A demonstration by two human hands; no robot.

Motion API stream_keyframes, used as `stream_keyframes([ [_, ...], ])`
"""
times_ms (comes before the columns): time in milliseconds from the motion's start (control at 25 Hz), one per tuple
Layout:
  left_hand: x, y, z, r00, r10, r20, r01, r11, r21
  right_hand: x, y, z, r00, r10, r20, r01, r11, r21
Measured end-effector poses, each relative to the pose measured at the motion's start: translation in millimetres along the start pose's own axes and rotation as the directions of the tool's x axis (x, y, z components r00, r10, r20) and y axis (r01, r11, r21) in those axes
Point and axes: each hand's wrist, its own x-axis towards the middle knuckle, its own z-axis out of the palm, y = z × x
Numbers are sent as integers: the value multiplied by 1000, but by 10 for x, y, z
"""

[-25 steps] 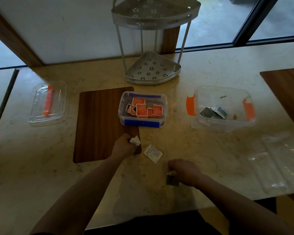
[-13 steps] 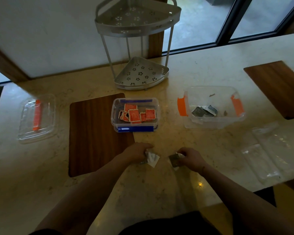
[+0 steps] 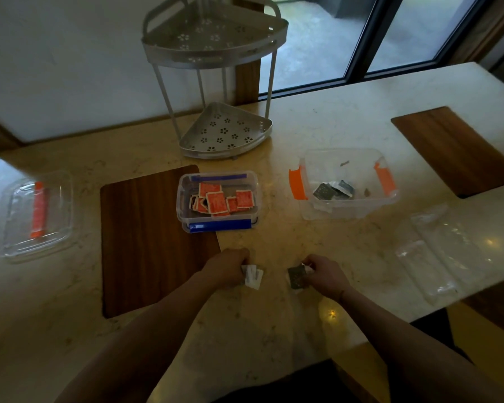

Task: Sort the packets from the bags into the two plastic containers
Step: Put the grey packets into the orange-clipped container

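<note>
My left hand (image 3: 229, 269) grips white packets (image 3: 252, 275) just above the counter, in front of the small blue-latched container (image 3: 184, 193), which holds several orange packets (image 3: 216, 201). My right hand (image 3: 323, 275) pinches dark packets (image 3: 296, 277) a little to the right of the left hand. The larger orange-latched container (image 3: 387, 170) at the right back holds a few dark packets (image 3: 333, 189). Clear empty plastic bags (image 3: 437, 251) lie flat at the right.
A clear lid with an orange strip (image 3: 38, 213) lies at the far left. Wooden boards sit left of centre (image 3: 149, 237) and at the right back (image 3: 451, 146). A two-tier metal corner rack (image 3: 224, 132) stands behind the containers. The counter's front edge is near me.
My left hand gathered the white packet that lay on the counter. Both hands moved closer together and forward with their packets. The camera view shifted to the right.
</note>
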Motion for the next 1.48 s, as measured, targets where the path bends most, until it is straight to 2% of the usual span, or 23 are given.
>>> stream_keyframes([
  [120,4,42,-71,998,-41,49,48,989,-139,61,-73,-130,999,-39,3,39,998,39],
  [240,-3,125,-172,994,-86,71,106,927,-359,139,-184,-351,993,-112,-37,115,990,83],
  [320,14,225,-307,993,-116,23,114,880,-462,181,-274,-547,983,-173,-57,178,979,97],
  [480,194,565,-717,983,-133,-125,50,857,-513,271,-354,-1071,952,-281,-116,298,940,166],
  [640,446,994,-1149,964,-206,-166,56,774,-631,413,-198,-1641,932,-298,-208,336,924,180],
  [840,809,1698,-1394,944,-190,-270,-14,794,-608,640,162,-2260,925,-310,-219,349,921,171],
  [1040,1192,2177,-1420,923,-231,-306,31,841,-540,884,444,-2674,930,-329,-167,356,918,173],
  [1200,1401,2297,-1456,918,-272,-289,96,859,-503,1074,515,-2800,926,-363,-109,377,912,161],
  [1480,1667,2183,-1506,924,-308,-227,211,905,-370,1466,283,-2678,893,-447,46,448,893,-32],
])
